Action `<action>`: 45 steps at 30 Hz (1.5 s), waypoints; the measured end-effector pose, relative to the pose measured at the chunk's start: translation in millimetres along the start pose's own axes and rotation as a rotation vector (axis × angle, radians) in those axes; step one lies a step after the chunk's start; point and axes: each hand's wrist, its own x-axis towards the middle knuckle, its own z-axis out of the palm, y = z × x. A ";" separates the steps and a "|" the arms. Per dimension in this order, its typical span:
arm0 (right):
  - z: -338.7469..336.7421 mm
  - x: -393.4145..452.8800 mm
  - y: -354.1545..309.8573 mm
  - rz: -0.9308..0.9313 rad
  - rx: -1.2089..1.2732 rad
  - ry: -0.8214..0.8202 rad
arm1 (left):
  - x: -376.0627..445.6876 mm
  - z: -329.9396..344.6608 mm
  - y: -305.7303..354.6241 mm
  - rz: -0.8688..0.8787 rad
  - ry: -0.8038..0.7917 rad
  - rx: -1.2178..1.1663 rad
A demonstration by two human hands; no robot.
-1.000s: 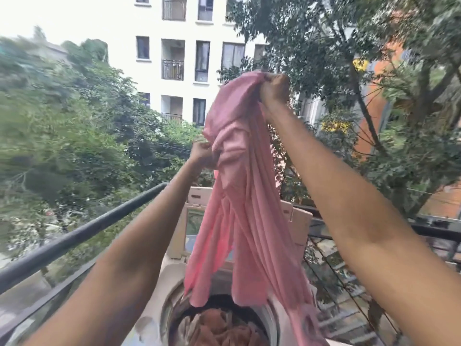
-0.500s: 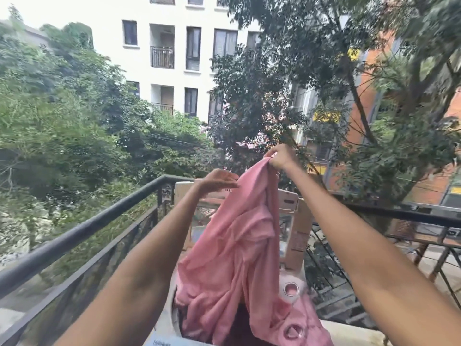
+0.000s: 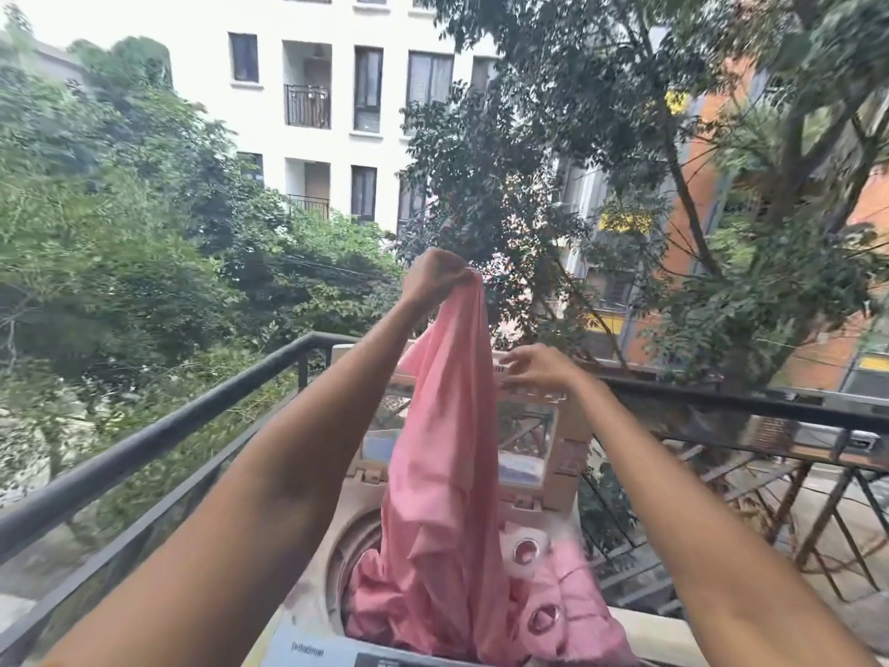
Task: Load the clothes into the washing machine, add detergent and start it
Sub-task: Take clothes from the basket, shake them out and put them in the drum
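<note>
A long pink cloth with metal eyelets hangs down into the open drum of a top-loading washing machine. My left hand is raised above the machine, fingers closed on the cloth's top end. My right hand is lower and to the right, fingers spread, just beside the cloth and in front of the raised lid; it holds nothing. The cloth's lower part is bunched in the drum and spills over the machine's right rim. Whatever lies beneath it in the drum is hidden.
A black metal balcony railing runs along the left and behind the machine. Trees and apartment buildings lie beyond. A rusty metal rack stands outside the railing at the right.
My right hand has let go of the cloth and dropped, opening. My left hand has taken the cloth's top end and lifted it. More of the cloth has sunk into the drum.
</note>
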 end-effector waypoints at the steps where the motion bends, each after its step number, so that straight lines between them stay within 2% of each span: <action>1: 16.6 -2.9 -3.1 -0.011 0.049 -0.024 | 1.2 1.4 7.6 -0.001 0.035 -0.034; 3: 49.2 -4.1 -8.1 0.016 0.044 -0.033 | 3.8 1.7 20.4 -0.004 0.082 -0.083; 6: 67.7 -1.2 -7.0 0.091 0.074 0.100 | 6.7 -8.8 20.6 -0.013 0.123 -0.091; 8: 49.3 0.2 -2.3 0.129 0.127 0.181 | 7.3 -19.6 5.3 -0.069 0.171 -0.046; 11: -5.1 2.5 -4.3 0.200 0.171 0.297 | 3.1 -33.6 -32.2 -0.244 0.198 0.061; 15: -74.0 6.9 -49.9 0.090 0.227 0.391 | -17.4 -30.7 -74.0 -0.429 0.082 0.222; 17: -90.0 8.0 -77.0 0.045 0.209 0.343 | -31.6 -20.3 -80.0 -0.432 -0.015 0.233; 20: -83.2 15.5 -94.1 0.086 -0.036 0.195 | -49.6 -7.1 -78.4 -0.413 -0.156 0.283; 24: -37.4 19.2 -69.1 0.186 -0.212 -0.003 | -70.0 3.3 -90.7 -0.439 -0.320 0.359; 27: -5.4 10.7 -42.2 0.264 -0.251 -0.055 | -87.7 7.0 -105.1 -0.499 -0.426 0.431; 29: 14.9 7.3 -27.1 0.290 -0.235 -0.037 | -97.4 14.8 -106.2 -0.501 -0.503 0.342; 33: 46.9 11.0 -19.9 0.276 -0.103 0.045 | -107.4 46.3 -91.1 -0.418 -0.644 -0.182; 34: 51.5 12.6 -20.4 0.276 -0.061 0.073 | -108.8 55.8 -88.1 -0.398 -0.669 -0.239; 36: 55.8 12.4 -21.9 0.269 0.006 0.124 | -110.8 73.5 -82.7 -0.333 -0.643 -0.193; 37: 56.5 11.3 -21.7 0.260 0.037 0.128 | -111.4 80.6 -81.4 -0.299 -0.575 -0.177; 39: 57.7 6.8 -13.0 0.243 0.200 0.043 | -112.4 86.3 -85.2 -0.292 -0.417 -0.201; 41: 62.0 3.3 2.1 0.210 0.354 -0.122 | -108.4 83.5 -96.4 -0.312 -0.281 -0.266; 45: 106.4 -17.8 38.6 0.203 0.239 -0.201 | -104.6 69.3 -99.0 -0.368 -0.154 -0.491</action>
